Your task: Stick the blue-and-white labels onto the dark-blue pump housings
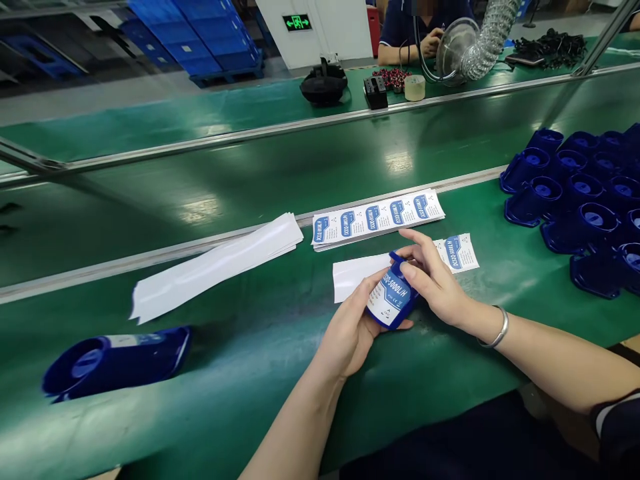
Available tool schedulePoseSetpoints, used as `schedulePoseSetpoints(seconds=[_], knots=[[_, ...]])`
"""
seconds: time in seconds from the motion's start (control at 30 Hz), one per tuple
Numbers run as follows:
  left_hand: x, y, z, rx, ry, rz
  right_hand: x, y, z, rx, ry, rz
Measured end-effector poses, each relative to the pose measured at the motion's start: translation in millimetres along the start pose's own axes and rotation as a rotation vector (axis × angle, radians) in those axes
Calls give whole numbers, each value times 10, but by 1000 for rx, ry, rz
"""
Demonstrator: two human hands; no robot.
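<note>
A blue plastic housing (413, 298) with a white-and-blue label (391, 293) on its face is held up over the bench. My left hand (354, 327) is wrapped around its lower left side. From the right, my right hand (431, 277) grips its upper part, with the thumb at the label's top edge. Beneath the hands lies a partly used label strip (354, 277), bare backing on its left and a printed label at its right end. Just beyond is a stack of full label sheets (379, 219).
A pile of white backing strips (220, 267) lies left of the label stack. One labelled blue housing (117, 360) rests at the front left. Several blue housings (580, 190) stand in rows at right. A metal rail (225, 141) crosses the bench; a co-worker (425, 33) sits beyond it.
</note>
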State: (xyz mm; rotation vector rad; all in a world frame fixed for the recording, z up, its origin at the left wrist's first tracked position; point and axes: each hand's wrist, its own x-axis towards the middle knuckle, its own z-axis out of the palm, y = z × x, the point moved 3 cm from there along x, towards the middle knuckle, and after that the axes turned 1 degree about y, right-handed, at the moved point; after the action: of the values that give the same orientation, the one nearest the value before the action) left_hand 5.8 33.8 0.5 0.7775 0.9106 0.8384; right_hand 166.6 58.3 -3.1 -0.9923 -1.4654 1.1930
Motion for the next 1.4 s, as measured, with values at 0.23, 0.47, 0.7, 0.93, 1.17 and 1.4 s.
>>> schedulePoseSetpoints(seconds=[0.23, 0.47, 0.7, 0.93, 1.17, 1.4], knots=[[13, -24, 13, -82, 107, -41, -39, 22, 2, -69, 15, -28], [-33, -13, 71, 134, 102, 72, -58, -48, 16, -112, 44, -87], [-42, 46, 62, 452, 169, 205, -36, 17, -1, -83, 41, -48], [48, -33, -34, -197, 149, 10, -104, -70, 40, -205, -58, -350], [35, -25, -6, -286, 126, 16, -106, -160, 59, -330, -108, -525], [-28, 55, 18, -29, 136, 177, -130, -107, 66, -375, -75, -445]])
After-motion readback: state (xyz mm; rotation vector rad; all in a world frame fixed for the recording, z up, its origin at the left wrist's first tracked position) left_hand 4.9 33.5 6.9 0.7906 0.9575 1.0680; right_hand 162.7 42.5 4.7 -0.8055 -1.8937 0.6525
